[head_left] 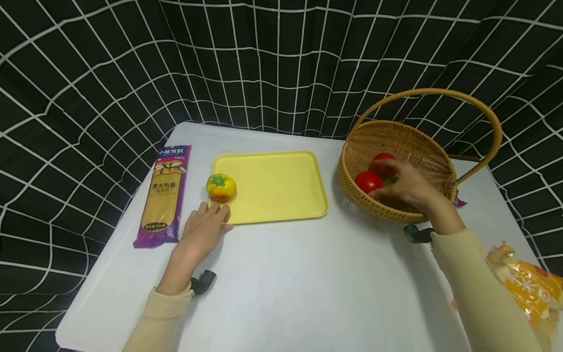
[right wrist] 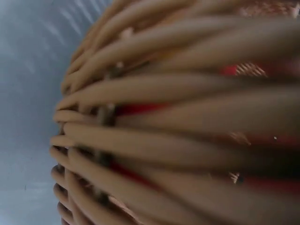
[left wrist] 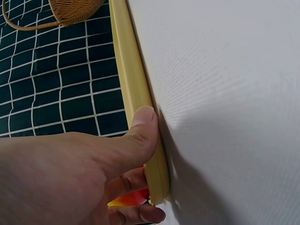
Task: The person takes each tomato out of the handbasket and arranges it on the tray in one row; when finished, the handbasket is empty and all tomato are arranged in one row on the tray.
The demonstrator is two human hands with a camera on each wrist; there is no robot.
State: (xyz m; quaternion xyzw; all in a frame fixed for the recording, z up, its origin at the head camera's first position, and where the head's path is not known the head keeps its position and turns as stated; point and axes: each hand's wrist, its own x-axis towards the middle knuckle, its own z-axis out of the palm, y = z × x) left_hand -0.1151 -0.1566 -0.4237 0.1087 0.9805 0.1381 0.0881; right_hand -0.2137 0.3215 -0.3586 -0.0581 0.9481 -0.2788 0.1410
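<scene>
My left hand [head_left: 203,230] grips the near left corner of a yellow tray [head_left: 272,188]; in the left wrist view the thumb [left wrist: 144,124] presses the tray's outer rim, with fingers on the other side. A yellow-and-red tomato [head_left: 221,187] with a green top sits at the tray's left edge, just beyond that hand. Inside a wicker basket [head_left: 374,208], my right hand [head_left: 411,183] reaches over red tomatoes [head_left: 368,182], fingers spread and slightly bent. Its palm side is hidden. The right wrist view shows mostly blurred basket weave [right wrist: 154,136], with red behind it.
A purple pasta packet [head_left: 162,195] lies left of the tray. An orange-and-yellow plastic packet [head_left: 528,283] lies at the right, beside the right sleeve. The basket's tall handle [head_left: 431,91] arches above it. Black cloth with a white grid [head_left: 272,63] hangs behind the white table [head_left: 303,283].
</scene>
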